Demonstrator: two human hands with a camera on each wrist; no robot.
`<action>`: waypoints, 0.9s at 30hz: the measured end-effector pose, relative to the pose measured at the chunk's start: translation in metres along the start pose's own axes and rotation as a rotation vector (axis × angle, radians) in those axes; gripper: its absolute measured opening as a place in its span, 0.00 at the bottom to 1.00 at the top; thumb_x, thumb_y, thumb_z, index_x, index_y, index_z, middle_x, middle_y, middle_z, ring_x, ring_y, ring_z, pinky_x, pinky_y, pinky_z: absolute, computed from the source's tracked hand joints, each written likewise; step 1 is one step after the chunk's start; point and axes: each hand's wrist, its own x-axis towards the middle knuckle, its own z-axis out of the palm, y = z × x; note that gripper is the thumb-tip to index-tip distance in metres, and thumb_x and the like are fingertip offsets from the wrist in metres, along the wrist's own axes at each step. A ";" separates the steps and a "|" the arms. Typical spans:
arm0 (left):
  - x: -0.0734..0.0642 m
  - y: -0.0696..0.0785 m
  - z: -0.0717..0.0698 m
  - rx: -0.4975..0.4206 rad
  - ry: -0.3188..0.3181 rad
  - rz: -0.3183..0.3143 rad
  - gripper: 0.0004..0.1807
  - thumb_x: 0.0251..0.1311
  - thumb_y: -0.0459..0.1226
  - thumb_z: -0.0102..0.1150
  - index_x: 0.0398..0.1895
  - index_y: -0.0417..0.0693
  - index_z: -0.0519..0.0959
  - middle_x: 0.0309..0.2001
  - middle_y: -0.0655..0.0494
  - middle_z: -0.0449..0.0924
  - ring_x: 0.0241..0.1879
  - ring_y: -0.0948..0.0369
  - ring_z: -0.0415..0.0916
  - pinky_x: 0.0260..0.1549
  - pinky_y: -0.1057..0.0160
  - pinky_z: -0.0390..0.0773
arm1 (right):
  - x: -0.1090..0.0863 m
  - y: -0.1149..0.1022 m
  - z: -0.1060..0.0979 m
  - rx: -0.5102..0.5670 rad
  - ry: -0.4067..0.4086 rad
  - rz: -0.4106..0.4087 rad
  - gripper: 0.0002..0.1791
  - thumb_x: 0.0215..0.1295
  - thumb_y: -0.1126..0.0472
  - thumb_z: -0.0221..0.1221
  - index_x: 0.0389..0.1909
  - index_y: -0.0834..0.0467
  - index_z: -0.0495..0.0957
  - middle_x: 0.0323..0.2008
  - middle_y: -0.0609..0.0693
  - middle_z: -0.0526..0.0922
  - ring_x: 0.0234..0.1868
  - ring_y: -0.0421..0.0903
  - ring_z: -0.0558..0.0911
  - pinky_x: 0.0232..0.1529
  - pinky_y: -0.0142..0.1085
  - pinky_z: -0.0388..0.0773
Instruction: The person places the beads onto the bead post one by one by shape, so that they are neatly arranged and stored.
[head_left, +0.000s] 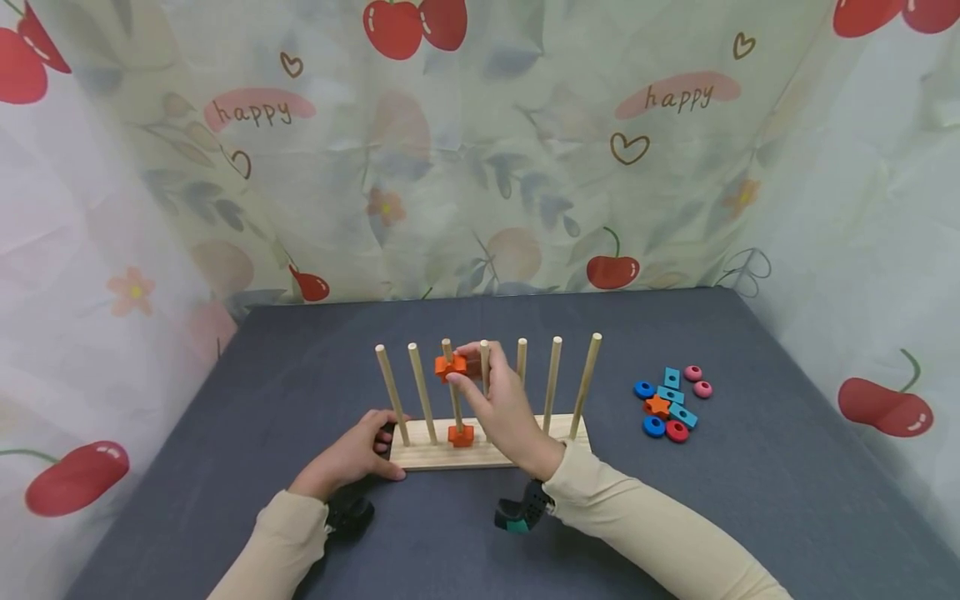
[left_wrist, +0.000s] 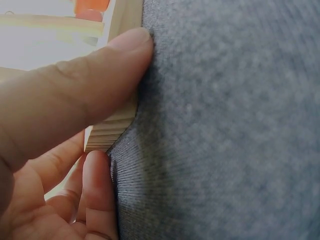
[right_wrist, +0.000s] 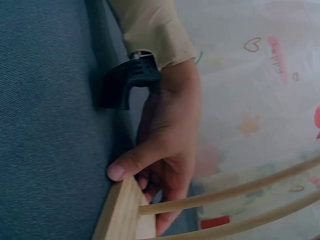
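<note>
A wooden pegboard base point(head_left: 487, 456) carries a row of several upright pegs. My left hand point(head_left: 360, 450) grips the base's left end, the thumb point(left_wrist: 117, 60) along its front edge and the fingers round the end. With my right hand point(head_left: 498, 404) I pinch an orange star-shaped bead point(head_left: 450, 367), which is around the third peg from the left, near its top. Lower on that peg, a second orange bead point(head_left: 461, 436) rests at the base. The right wrist view shows my left hand point(right_wrist: 172, 135) at the base's end; the right fingertips are partly hidden.
Loose pieces lie on the dark table point(head_left: 750, 500) to the right of the pegboard: an orange star point(head_left: 656, 407), blue rings point(head_left: 654, 427), a red ring point(head_left: 677, 431), light blue rectangles point(head_left: 682, 416) and pink beads point(head_left: 702, 389). A patterned curtain point(head_left: 480, 167) hangs behind and at both sides.
</note>
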 end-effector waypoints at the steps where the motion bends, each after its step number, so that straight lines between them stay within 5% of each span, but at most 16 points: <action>1: 0.000 0.000 0.000 0.000 -0.001 0.005 0.42 0.38 0.32 0.79 0.62 0.45 0.70 0.54 0.46 0.64 0.50 0.53 0.65 0.49 0.55 0.70 | -0.001 0.002 0.001 -0.001 0.001 0.004 0.18 0.71 0.58 0.54 0.56 0.60 0.65 0.49 0.54 0.77 0.46 0.45 0.81 0.46 0.40 0.79; 11: 0.001 -0.001 0.000 -0.007 -0.005 -0.004 0.42 0.38 0.33 0.80 0.62 0.46 0.71 0.54 0.46 0.64 0.50 0.53 0.66 0.49 0.55 0.70 | -0.021 0.029 0.009 -0.025 -0.002 0.088 0.19 0.68 0.57 0.58 0.56 0.59 0.67 0.47 0.50 0.77 0.44 0.43 0.79 0.44 0.36 0.76; 27: 0.002 -0.003 0.001 -0.003 0.005 0.011 0.42 0.37 0.32 0.80 0.62 0.44 0.71 0.54 0.46 0.64 0.49 0.53 0.65 0.48 0.56 0.70 | -0.046 0.064 0.020 0.029 -0.078 0.360 0.17 0.65 0.60 0.61 0.51 0.60 0.70 0.45 0.55 0.77 0.47 0.49 0.78 0.47 0.36 0.75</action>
